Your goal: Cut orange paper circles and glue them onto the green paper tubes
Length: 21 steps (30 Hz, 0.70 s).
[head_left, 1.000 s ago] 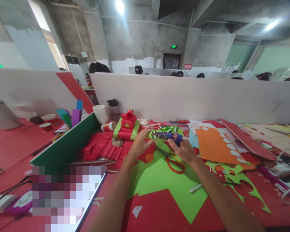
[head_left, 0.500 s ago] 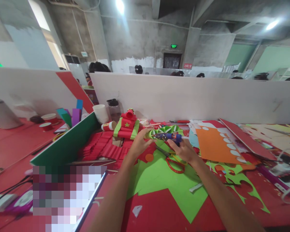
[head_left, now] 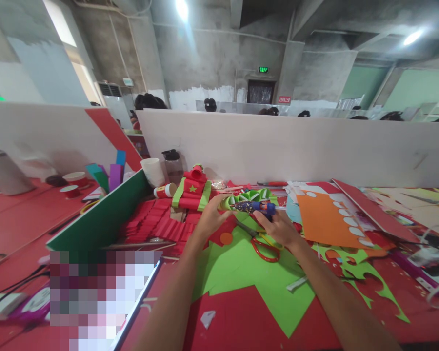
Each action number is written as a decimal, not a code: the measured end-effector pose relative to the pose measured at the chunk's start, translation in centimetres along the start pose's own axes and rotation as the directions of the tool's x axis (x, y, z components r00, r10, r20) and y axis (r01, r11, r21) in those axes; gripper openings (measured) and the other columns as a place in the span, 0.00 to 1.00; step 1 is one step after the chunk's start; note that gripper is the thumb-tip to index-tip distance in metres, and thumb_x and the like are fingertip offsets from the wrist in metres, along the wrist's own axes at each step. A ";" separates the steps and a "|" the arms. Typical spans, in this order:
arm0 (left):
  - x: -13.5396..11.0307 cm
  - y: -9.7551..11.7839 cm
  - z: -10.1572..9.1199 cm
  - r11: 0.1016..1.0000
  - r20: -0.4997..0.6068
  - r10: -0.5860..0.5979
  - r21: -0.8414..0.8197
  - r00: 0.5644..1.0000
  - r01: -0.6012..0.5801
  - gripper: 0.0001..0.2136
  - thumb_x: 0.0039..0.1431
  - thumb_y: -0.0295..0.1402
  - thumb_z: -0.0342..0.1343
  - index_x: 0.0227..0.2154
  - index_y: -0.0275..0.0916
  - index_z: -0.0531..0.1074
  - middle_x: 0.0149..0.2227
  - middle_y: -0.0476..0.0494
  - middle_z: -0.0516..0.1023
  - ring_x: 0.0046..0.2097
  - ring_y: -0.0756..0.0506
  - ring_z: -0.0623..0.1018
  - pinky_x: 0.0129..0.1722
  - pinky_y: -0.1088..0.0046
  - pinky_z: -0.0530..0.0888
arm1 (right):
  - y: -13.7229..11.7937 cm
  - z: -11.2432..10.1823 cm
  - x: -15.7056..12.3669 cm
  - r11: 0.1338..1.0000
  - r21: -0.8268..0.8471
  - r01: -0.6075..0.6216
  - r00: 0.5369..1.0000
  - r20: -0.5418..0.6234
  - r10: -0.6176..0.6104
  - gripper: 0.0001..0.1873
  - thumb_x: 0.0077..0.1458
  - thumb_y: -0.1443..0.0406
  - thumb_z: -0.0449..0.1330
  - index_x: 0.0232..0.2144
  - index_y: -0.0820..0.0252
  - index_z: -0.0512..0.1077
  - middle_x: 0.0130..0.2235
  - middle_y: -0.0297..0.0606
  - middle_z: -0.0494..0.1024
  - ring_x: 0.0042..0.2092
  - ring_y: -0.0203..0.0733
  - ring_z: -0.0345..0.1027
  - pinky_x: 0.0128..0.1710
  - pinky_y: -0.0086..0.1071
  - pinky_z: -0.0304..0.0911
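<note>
Looped green paper strip (head_left: pixel 254 194): at the centre of the frame, its curled loops in a row running rightward from your left hand (head_left: pixel 211 214). Your left hand had its fingers and thumb closed around the left end of the strip. Your right hand (head_left: pixel 280 226), just right of centre, gripped a blue glue gun (head_left: pixel 254 207); the tool lay roughly level, nozzle pointing left toward your left hand, a clear stick projecting from its right end. Whether the nozzle touched the paper could not be told.

Below the glue gun, scissors (head_left: pixel 265 250) with orange-red handles lay on a flat green sheet (head_left: pixel 237 273), blades toward upper left. An orange disc (head_left: pixel 226 238) was beside your left wrist. A red sheet (head_left: pixel 230 321) filled the bottom centre.

Left of centre: pleated red paper (head_left: pixel 153 222), and above it a red-and-green paper piece (head_left: pixel 192 189) bearing a star. Behind these stood a white cup (head_left: pixel 152 172) and a dark-lidded bottle (head_left: pixel 173 168). A green board (head_left: pixel 102 217) slanted across the left.

Right of centre: an orange sheet (head_left: pixel 324 219) with round cut-outs along its edge; green offcuts (head_left: pixel 378 280) below it. A white partition (head_left: pixel 249 146) crossed mid-frame.
</note>
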<state>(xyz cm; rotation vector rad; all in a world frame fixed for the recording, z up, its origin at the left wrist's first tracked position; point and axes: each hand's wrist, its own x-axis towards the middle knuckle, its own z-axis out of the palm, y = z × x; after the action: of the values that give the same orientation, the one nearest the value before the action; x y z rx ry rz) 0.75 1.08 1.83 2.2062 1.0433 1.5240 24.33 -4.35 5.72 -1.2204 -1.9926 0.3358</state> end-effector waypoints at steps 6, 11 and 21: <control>0.0 0.2 0.0 0.999 -0.012 -0.040 0.002 0.999 0.040 0.21 0.54 0.34 0.66 0.51 0.40 0.72 0.50 0.40 0.79 0.51 0.39 0.77 0.54 0.60 0.72 | 0.1 -0.2 0.1 0.999 0.008 0.038 0.999 0.026 -0.038 0.20 0.63 0.50 0.53 0.27 0.56 0.72 0.25 0.34 0.75 0.29 0.43 0.68 0.30 0.33 0.59; 0.0 0.0 0.0 0.998 -0.016 -0.064 0.011 0.998 0.065 0.22 0.54 0.33 0.65 0.52 0.38 0.71 0.51 0.38 0.78 0.52 0.39 0.77 0.55 0.60 0.72 | 0.3 -0.3 0.1 0.999 0.028 0.030 0.999 0.029 -0.030 0.22 0.63 0.49 0.53 0.24 0.56 0.69 0.23 0.33 0.72 0.27 0.42 0.65 0.28 0.33 0.58; 0.0 -0.3 0.1 0.998 -0.030 -0.061 0.008 0.998 0.062 0.23 0.54 0.34 0.66 0.53 0.39 0.71 0.51 0.38 0.78 0.52 0.38 0.77 0.55 0.59 0.72 | 0.2 -0.3 0.0 0.999 0.017 0.037 0.999 -0.006 -0.037 0.22 0.64 0.50 0.53 0.23 0.56 0.67 0.19 0.30 0.67 0.23 0.39 0.61 0.26 0.32 0.54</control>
<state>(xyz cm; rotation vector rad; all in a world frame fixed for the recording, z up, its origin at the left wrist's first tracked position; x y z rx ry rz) 0.72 1.32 1.57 2.1435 1.1185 1.5327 24.69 -4.29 5.86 -1.1714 -2.0007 0.3298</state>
